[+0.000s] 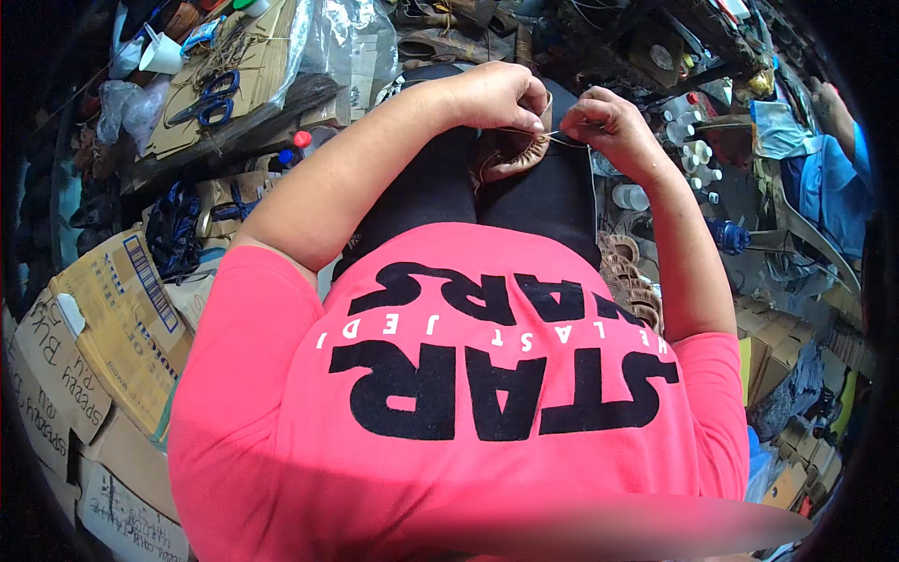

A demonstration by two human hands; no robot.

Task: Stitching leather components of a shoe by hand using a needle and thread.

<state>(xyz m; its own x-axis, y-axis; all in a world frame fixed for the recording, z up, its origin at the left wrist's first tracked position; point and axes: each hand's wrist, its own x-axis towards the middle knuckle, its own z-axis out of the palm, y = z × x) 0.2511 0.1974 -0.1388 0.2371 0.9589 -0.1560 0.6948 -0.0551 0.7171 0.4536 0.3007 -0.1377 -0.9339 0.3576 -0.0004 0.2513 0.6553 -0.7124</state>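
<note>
Over my lap, a brown leather moccasin upper (522, 161) with a puckered, stitched edge sits between my dark-trousered thighs. My left hand (501, 98) is closed on its upper edge, thumb and fingers pressed together. Just to the right, my right hand (604, 126) is closed in a pinch on a thin pale thread (565, 142) running toward the leather. Whether a needle is also in those fingers cannot be made out. More brown gathered leather pieces (629, 281) lie in a row beside my right thigh.
Blue-handled scissors (217, 101) rest on a cardboard-topped bench at the left, near a white cup (162, 53). Clear plastic bottles (698, 155) cluster at the right. Cardboard boxes (122, 309) stand at lower left. Another person's arm (833, 112) shows at far right.
</note>
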